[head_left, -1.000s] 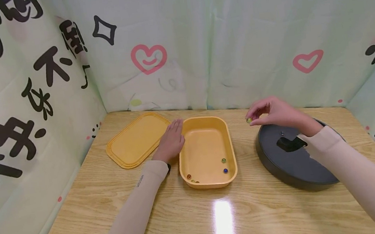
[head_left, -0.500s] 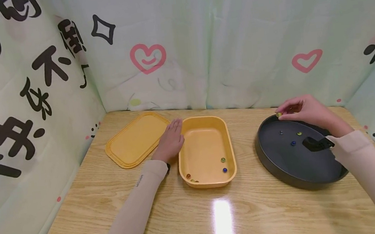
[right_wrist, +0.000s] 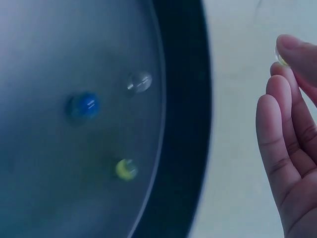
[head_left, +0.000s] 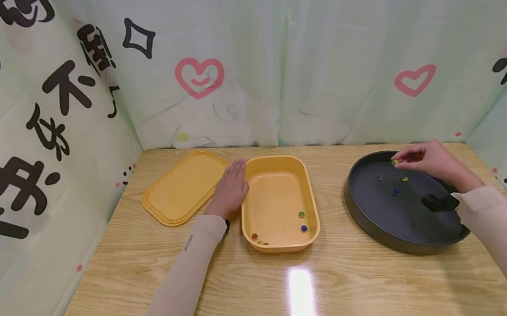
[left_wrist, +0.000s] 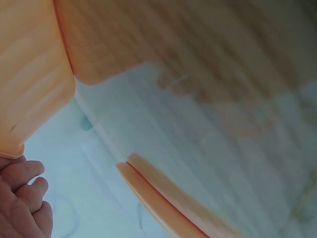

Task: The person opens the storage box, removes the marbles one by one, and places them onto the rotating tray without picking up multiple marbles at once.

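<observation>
Between thumb and fingertip my right hand (head_left: 434, 164) pinches a yellow-green glass marble (head_left: 395, 162), held over the far side of a round dark pan (head_left: 425, 222). On the pan's floor lie a blue marble (right_wrist: 87, 104), a clear marble (right_wrist: 141, 82) and a yellow marble (right_wrist: 127, 169), all apart. My left hand (head_left: 230, 189) touches the left rim of a yellow-orange plastic box (head_left: 276, 192) with straight fingers. Inside the box, a green marble (head_left: 301, 214) and a blue marble (head_left: 304, 228) lie near right; an orange-brown marble (head_left: 254, 236) and others sit in the near-left corner.
A matching yellow-orange lid (head_left: 186, 186) lies flat on the wooden table (head_left: 196, 310), left of the box. Printed curtains (head_left: 326, 56) hang along the table's back and sides. The pan stands to the right of the box.
My right hand has carried the marble rightward from beside the pan's far-left edge to above its inside. My left hand stays at the box rim.
</observation>
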Tool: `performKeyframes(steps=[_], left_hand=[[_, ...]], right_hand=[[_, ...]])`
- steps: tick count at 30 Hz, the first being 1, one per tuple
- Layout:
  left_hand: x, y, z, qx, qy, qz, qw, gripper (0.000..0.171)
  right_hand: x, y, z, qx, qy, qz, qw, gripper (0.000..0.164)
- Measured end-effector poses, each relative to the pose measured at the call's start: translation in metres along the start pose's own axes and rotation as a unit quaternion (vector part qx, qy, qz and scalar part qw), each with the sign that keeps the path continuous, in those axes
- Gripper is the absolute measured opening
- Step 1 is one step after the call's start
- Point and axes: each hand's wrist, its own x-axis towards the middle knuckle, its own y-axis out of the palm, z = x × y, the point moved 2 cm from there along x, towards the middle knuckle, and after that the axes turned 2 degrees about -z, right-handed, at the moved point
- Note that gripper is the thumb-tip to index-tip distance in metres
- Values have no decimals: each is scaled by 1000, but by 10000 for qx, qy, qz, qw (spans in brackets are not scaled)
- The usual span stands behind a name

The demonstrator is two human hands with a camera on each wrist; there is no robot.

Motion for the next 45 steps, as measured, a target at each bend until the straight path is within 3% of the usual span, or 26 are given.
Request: performKeyframes(steps=[19,34,39,45], left_hand=[[1,0,1,-18,-11,33,10000,56],[0,1,1,64,-7,49,10000,56],[3,4,5,-379,12,13,9993,57],[6,13,12,-506,142,-161,9985,58]], right_hand=[[-14,7,-45,-294,757,257,9964,36],[-16,11,-64,-420,1020,903,9898,32],[-15,12,-68,-527,1068,1040,9874,30],[-14,13,-69,-546,1040,1004,9880,29]])
